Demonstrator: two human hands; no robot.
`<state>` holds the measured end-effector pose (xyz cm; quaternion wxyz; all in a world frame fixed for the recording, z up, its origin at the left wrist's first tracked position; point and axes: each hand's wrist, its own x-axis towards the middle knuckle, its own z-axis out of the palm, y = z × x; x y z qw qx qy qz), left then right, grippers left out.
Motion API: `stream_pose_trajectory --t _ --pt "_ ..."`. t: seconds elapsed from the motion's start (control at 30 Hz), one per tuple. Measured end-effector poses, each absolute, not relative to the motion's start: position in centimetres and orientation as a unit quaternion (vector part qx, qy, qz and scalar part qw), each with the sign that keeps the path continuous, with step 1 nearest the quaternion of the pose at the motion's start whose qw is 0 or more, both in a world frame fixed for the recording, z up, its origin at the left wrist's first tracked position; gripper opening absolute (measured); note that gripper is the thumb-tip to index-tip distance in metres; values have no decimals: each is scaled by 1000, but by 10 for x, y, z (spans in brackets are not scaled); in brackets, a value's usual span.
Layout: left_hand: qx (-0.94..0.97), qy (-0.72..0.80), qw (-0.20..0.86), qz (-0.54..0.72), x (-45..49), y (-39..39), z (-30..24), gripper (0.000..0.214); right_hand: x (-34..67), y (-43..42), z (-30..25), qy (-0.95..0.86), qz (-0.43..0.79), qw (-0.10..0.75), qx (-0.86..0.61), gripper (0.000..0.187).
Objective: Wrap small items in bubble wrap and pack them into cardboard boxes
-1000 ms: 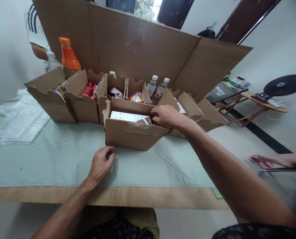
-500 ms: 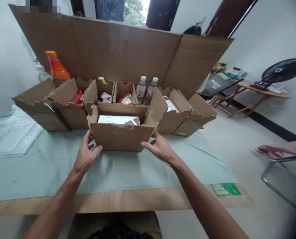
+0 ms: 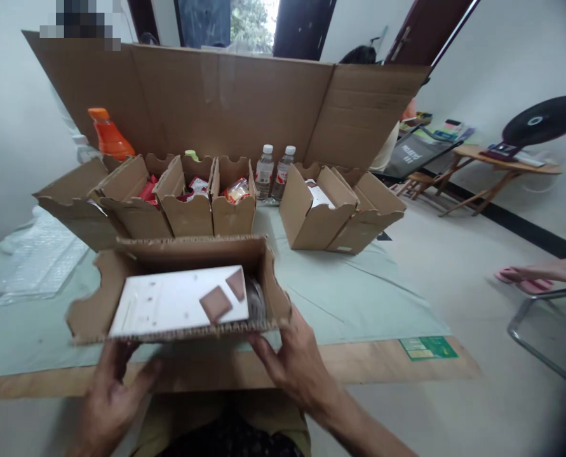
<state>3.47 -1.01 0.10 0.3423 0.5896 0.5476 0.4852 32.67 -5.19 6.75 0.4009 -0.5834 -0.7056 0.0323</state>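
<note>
Between my hands is an open-topped cardboard box (image 3: 92, 298), tilted so that its inside faces me. In it lies a white carton (image 3: 178, 301) with brown squares printed at one end, and a dark, partly hidden item (image 3: 255, 298) sits beside it. My left hand (image 3: 118, 387) grips the box's lower left side, its fingertips hidden under it. At the lower right corner, my right hand (image 3: 295, 362) holds it with the thumb along the front. The box is held off the cloth, over the table's near edge.
Behind stands a row of cardboard bins (image 3: 187, 212) with packaged goods, and two more bins (image 3: 318, 219) at right. Two clear bottles (image 3: 272, 174) stand between. An orange bottle (image 3: 111, 136) is at left, before a tall cardboard panel (image 3: 225, 95). Bubble wrap (image 3: 44, 254) lies on the left.
Both hands have lifted the cardboard box from the cloth and brought it toward me, tipping its opening my way. The white carton inside now shows more fully.
</note>
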Motion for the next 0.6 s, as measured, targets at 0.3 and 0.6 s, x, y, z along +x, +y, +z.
stream_pose_trajectory --t 0.3,0.6 --pt "684 360 327 544 156 59 105 62 405 -37 140 -558 27 443 -701 30" --pt "609 505 318 523 74 14 61 52 340 -43 100 -647 75 406 -641 23"
